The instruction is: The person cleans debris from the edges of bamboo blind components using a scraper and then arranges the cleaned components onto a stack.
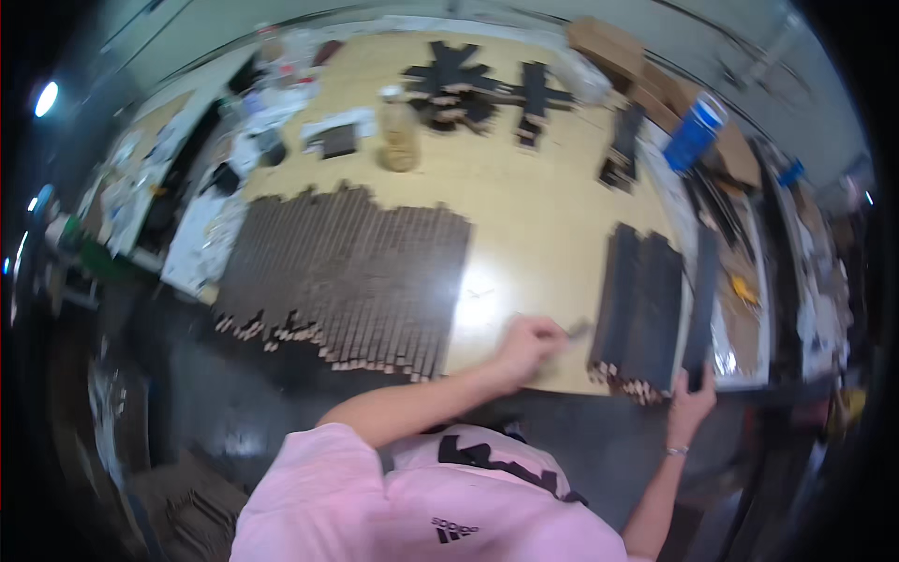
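Fingers of the left hand (529,345) pinched on a small dark brush (578,330) at the table (524,225) edge, right hand (691,401) gripping a dark stick (700,304), at three o'clock of the stick bundle (641,309), large stick mat (351,276) at nine o'clock.

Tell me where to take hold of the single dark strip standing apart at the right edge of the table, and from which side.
Take the dark strip at its near end, coming from the table's front edge. That end reaches the edge and is open to a grip; the right hand is already there. Its left side lies close to the stack of dark strips, leaving little room.
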{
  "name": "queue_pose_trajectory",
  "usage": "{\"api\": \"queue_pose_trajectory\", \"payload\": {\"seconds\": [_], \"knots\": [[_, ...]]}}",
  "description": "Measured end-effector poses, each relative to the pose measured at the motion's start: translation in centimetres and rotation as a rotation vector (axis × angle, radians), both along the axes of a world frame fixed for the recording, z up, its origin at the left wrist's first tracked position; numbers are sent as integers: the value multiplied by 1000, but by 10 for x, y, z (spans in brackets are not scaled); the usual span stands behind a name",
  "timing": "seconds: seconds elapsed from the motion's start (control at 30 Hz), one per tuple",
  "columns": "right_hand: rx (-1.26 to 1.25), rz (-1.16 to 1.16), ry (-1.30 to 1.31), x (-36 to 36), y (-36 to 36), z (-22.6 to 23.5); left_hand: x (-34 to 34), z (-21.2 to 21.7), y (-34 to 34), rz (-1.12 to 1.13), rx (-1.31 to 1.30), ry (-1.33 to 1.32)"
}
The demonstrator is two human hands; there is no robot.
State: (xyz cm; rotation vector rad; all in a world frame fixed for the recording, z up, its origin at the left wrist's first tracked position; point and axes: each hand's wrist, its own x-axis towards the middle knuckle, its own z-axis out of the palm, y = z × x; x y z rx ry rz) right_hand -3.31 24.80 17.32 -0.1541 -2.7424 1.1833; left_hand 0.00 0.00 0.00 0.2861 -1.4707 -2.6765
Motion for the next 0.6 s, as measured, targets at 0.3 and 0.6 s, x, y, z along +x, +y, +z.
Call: {"api": "queue_pose_trajectory", "payload": {"seconds": [0.3,0.6], "knots": [[33,186,-24,121,-163,-229,-35,-52,-148,98,-774,-116],[-772,-102,-629,153,-169,-267,-49,-88,-136,171,-1571,87]]}}
